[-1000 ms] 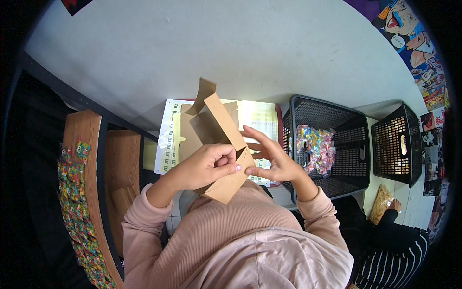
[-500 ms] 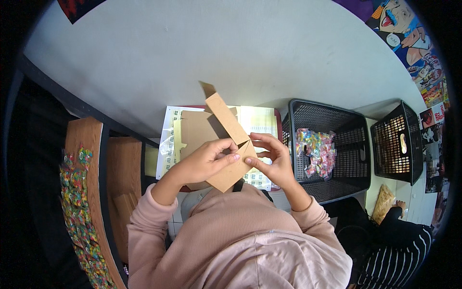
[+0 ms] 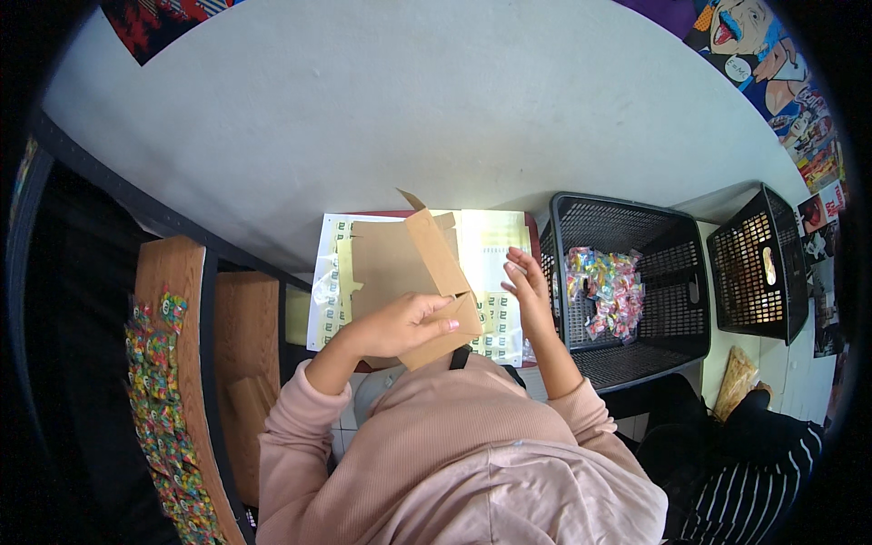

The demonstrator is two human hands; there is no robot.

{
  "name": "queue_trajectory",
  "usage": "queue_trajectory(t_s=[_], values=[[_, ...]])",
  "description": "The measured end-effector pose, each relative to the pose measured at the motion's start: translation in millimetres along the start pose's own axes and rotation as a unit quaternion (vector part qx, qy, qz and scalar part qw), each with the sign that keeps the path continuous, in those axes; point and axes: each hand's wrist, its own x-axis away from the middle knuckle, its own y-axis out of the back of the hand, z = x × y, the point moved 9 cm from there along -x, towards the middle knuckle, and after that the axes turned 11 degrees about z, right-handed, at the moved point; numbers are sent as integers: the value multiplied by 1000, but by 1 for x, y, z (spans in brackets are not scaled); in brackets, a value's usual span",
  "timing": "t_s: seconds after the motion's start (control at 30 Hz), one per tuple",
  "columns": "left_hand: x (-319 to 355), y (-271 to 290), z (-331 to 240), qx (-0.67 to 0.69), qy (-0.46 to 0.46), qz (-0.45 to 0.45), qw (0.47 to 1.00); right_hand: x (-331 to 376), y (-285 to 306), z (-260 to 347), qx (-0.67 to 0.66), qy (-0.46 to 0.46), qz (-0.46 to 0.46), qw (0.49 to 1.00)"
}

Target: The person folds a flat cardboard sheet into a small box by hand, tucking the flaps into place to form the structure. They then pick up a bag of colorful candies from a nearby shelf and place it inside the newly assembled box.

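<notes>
Here at the middle of the picture it's all about the brown cardboard box [image 3: 437, 255], held aslant just in front of the person's body, above the pale printed sheets [image 3: 498, 234]. The left hand [image 3: 404, 324] has the work: its grip is firm on the near end of the box, thumb lying over the lower panel, fingertips tucked by the dark slit where two panels meet. The right hand [image 3: 530, 283] is free! Its grip is released, fingers raised and loosely spread, well clear of the cardboard and poised between the box and the big black crate [image 3: 677, 272].

So which step is this? It looks like folding: the long wall stands up, but a flap [image 3: 411, 199] juts out at the far end and that slit gapes at the near corner, so I judge the box only part formed. The next move, to my eye, calls for the left hand to steady that corner while the right comes back to the cardboard, closing the gap and squaring up the loose far end. Pressing too hard could crease the panel, I'd say.

Just beyond, flat brown cardboard [image 3: 380, 254] lies on the sheets, partly behind the box. Over to the right, bright wrapped packets [image 3: 610, 292] sit heaped inside the big crate, and a smaller black crate [image 3: 758, 263] stands beside it.
</notes>
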Motion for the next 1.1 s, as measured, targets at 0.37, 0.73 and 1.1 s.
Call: queue_trajectory(t_s=[0.37,0.73,1.1], values=[[-19,-17,2,-492,-64,-78,865,-35,-22,-77,-277,-136,226,924],[-19,-9,1,-701,-116,-129,692,-101,-21,86,-309,-18,204,929],[-1,59,-29,-660,-85,-311,678,-26,-59,185,103,184,331,920]])
